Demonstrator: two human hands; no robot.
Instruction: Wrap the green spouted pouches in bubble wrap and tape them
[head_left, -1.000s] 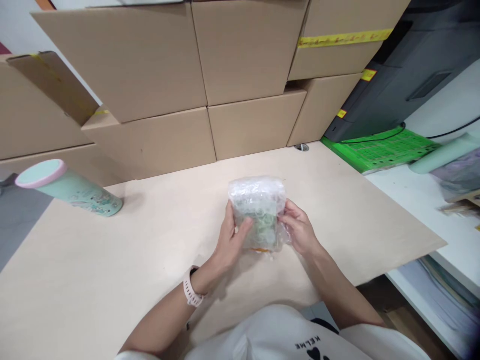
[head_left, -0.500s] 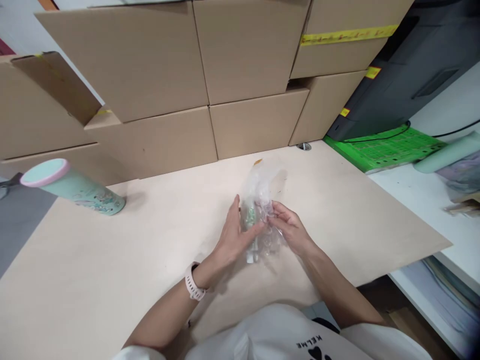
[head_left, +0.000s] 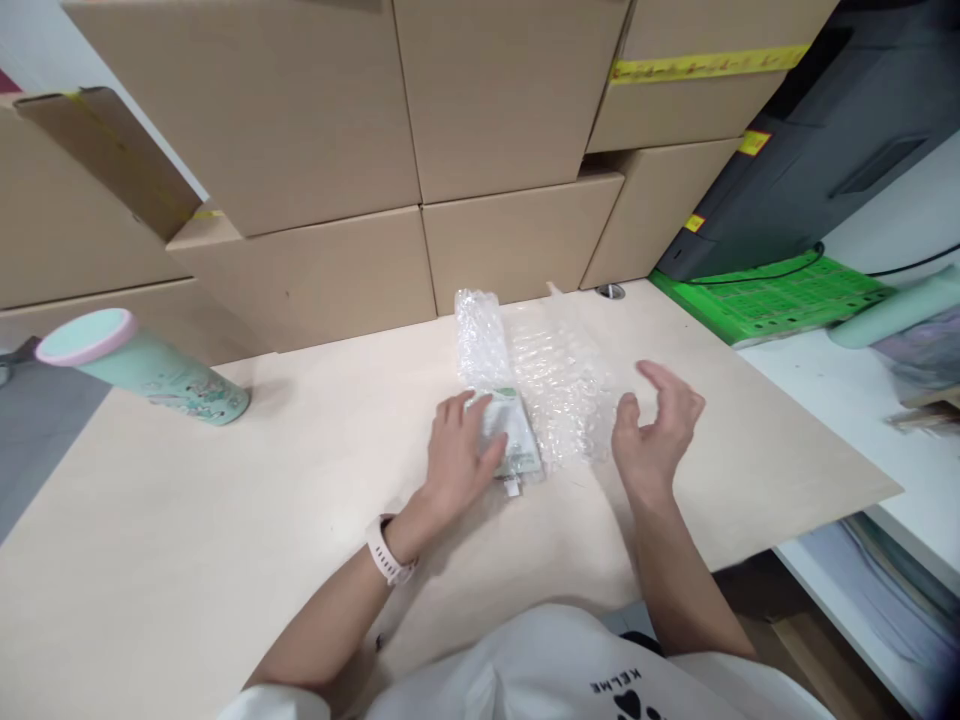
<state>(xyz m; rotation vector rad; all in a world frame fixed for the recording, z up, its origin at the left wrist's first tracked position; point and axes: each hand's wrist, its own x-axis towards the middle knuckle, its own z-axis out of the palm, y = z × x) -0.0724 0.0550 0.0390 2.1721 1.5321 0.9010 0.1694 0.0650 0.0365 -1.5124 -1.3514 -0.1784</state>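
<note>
A sheet of clear bubble wrap point(head_left: 566, 390) lies spread on the wooden tabletop. On its left part rests a flat white-and-green packet point(head_left: 517, 435), with a small white tab at its near edge. My left hand point(head_left: 459, 450) lies over the packet's left side, fingers spread and fingertips on it; a pale watch band circles that wrist. To the right of the wrap, my right hand point(head_left: 660, 430) is raised with thumb and fingers apart, holding nothing.
Stacked cardboard boxes point(head_left: 517, 240) line the back of the table. A mint-green tumbler with a pink rim point(head_left: 172, 375) stands at the left. At the right are a green plastic crate point(head_left: 772, 295) and a dark grey case point(head_left: 810, 170).
The bubble wrap, bunched up between both hands before, is now opened out flat to the right, uncovering the packet. My right hand has let go and moved right; my left fingers have spread over the packet.
</note>
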